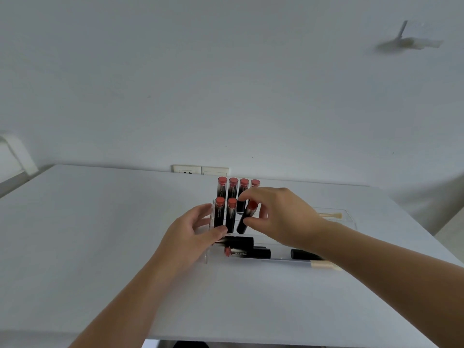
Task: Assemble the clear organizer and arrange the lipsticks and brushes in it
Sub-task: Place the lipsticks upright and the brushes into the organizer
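Note:
A clear stepped organizer (210, 249) stands on the white table (100, 234). Several black lipsticks with red tops stand upright in its back row (233, 188), and two more in the row in front (225, 214). My right hand (278, 217) pinches another lipstick (247, 217), tilted, beside those two. My left hand (194, 229) grips the organizer's left end. More lipsticks lie flat in the front tier (247, 249), and another lies further right (305, 254). A brush with a pale handle (326, 264) lies near my right forearm.
A clear tray (349, 218) with a pale brush (331, 215) in it sits at the right, behind my right arm. Wall sockets (200, 169) are just past the table's far edge. The table's near edge runs along the bottom of the view.

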Demonstrator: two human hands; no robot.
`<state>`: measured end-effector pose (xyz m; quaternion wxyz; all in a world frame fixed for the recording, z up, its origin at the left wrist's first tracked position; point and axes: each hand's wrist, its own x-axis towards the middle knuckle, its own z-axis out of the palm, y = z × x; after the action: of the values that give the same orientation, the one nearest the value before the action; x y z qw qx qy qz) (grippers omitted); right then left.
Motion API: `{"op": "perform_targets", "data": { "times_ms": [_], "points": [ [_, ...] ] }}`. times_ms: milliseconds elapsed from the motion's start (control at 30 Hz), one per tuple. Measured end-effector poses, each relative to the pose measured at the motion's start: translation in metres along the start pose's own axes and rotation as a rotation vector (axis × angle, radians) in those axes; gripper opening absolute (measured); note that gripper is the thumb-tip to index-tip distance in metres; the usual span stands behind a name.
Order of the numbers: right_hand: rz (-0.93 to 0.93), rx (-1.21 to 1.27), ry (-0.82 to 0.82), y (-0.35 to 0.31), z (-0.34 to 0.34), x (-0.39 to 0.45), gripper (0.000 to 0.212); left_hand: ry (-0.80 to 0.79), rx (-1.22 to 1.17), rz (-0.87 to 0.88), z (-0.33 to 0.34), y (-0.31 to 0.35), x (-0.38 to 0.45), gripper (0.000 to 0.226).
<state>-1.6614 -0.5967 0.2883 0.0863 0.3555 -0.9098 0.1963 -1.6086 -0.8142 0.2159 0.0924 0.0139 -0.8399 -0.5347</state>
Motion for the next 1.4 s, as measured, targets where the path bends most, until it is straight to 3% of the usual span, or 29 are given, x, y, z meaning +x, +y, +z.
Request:
{"op": "perform_targets", "data": {
  "times_ms": [1400],
  "points": [
    [0.035, -0.037, 0.034, -0.0024, 0.0092, 0.0076, 0.035, 0.006, -0.030, 0.004, 0.0015, -0.0003, 0.0004, 0.064]
  ]
}}
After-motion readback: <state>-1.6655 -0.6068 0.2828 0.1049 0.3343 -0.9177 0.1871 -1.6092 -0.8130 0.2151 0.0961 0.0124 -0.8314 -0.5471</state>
